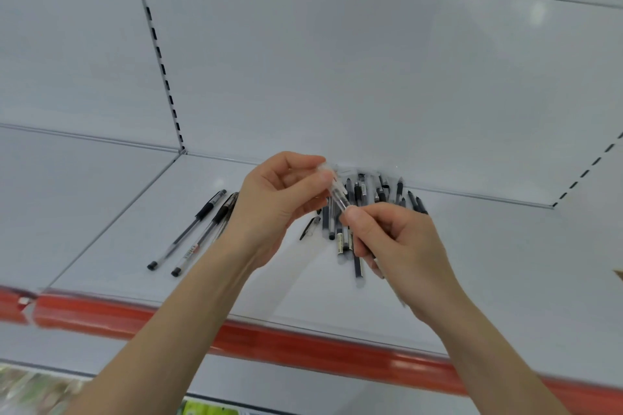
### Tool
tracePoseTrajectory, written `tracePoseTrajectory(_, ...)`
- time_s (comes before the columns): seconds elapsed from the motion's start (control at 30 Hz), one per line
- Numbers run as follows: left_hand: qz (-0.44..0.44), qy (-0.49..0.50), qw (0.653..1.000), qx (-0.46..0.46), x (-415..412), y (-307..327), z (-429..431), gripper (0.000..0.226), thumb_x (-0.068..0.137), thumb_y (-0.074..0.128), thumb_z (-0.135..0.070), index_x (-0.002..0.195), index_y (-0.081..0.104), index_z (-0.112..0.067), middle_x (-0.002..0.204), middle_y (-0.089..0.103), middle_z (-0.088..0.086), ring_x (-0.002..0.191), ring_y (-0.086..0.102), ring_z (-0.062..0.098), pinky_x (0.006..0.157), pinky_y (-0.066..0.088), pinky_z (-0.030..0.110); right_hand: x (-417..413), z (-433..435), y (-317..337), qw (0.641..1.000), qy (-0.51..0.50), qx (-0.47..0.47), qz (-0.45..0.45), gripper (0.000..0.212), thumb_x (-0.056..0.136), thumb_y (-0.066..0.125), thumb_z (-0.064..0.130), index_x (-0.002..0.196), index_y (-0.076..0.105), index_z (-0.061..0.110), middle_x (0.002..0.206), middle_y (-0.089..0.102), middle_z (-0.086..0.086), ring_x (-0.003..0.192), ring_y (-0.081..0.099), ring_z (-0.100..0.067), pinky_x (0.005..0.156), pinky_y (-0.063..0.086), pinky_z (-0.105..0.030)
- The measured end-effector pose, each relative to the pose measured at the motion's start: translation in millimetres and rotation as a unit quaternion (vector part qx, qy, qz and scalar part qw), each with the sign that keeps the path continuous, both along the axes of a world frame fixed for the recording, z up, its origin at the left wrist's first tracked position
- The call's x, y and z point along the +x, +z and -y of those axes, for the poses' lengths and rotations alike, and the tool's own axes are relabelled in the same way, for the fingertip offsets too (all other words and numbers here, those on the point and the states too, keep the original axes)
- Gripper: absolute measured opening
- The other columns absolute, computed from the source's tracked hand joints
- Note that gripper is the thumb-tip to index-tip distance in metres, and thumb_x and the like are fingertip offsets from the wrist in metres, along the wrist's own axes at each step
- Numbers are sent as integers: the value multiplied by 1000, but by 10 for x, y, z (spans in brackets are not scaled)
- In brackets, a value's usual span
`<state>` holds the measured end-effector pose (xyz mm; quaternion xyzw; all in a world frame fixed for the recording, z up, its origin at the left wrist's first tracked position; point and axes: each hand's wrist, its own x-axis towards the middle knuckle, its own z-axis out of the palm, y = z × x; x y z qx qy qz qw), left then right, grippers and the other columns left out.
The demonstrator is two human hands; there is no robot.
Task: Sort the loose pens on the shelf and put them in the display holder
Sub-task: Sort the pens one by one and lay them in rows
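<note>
Above a white shelf [135,229], both my hands hold one clear-barrelled pen [338,195]. My left hand [283,202] pinches its upper, clear-capped end between thumb and fingers. My right hand [397,246] pinches its lower end and also seems to hold another pen running down past the palm. Behind and under the hands lies a loose heap of several dark pens [377,192] on the shelf. Two black-capped pens [199,232] lie side by side to the left of the heap, with a third partly hidden behind my left wrist. No display holder is in view.
The shelf has a red price strip [286,344] along its front edge and a white back panel [337,77] with a slotted upright [158,54]. Blurred green packaging [209,409] shows on the level below.
</note>
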<state>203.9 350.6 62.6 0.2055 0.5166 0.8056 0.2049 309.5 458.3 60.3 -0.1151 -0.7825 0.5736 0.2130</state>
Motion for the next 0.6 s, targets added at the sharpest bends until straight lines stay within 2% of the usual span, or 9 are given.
tracePoseTrajectory(0.2, -9, 25, 1000, 10, -10, 54, -23, 14, 82, 62, -1, 85, 63, -15, 74, 69, 5, 69, 65, 18, 66, 57, 25, -142, 65, 5, 999, -4, 7, -33, 32, 90, 55, 22, 59, 58, 16, 45, 52, 6, 38, 40, -5, 40, 34, -16)
tracePoseTrajectory(0.3, -9, 48, 999, -12, -137, 40, 6, 11, 84, 61, -4, 87, 63, -14, 70, 69, 2, 65, 66, 15, 61, 54, 21, -276, -37, 59, 999, 37, -14, 21, 30, 93, 51, 25, 75, 66, 6, 51, 62, 3, 44, 53, -9, 43, 44, -20)
tracePoseTrajectory(0.37, -15, 72, 996, -51, -279, -10, 70, 10, 85, 61, -5, 88, 65, -14, 69, 68, 3, 63, 65, 14, 60, 53, 19, -377, -152, 25, 996, 47, -7, 71, 25, 94, 50, 22, 82, 66, 5, 60, 66, 1, 49, 59, -7, 47, 48, -20)
tracePoseTrajectory(0.47, -71, 116, 977, -165, -514, -157, 210, 11, 85, 61, -7, 90, 67, -16, 60, 64, -3, 55, 59, 10, 56, 49, 18, -533, -313, -119, 984, 27, 122, 127, 19, 92, 52, 16, 75, 60, 16, 67, 65, 1, 47, 56, 2, 50, 45, -12)
tracePoseTrajectory(0.53, -140, 156, 940, -270, -651, -290, 305, 13, 85, 61, -10, 93, 69, -16, 59, 60, -2, 53, 52, 11, 57, 44, 19, -642, -343, -208, 962, 24, 221, 160, 21, 91, 54, 18, 71, 58, 16, 61, 60, 6, 47, 53, 2, 55, 41, -14)
tracePoseTrajectory(0.6, -200, 183, 892, -361, -748, -398, 381, 16, 84, 61, -14, 97, 69, -19, 66, 60, 0, 55, 50, 10, 58, 40, 18, -765, -318, -274, 940, 21, 292, 177, 32, 90, 55, 21, 59, 51, 14, 47, 48, 10, 40, 46, 0, 53, 36, -16)
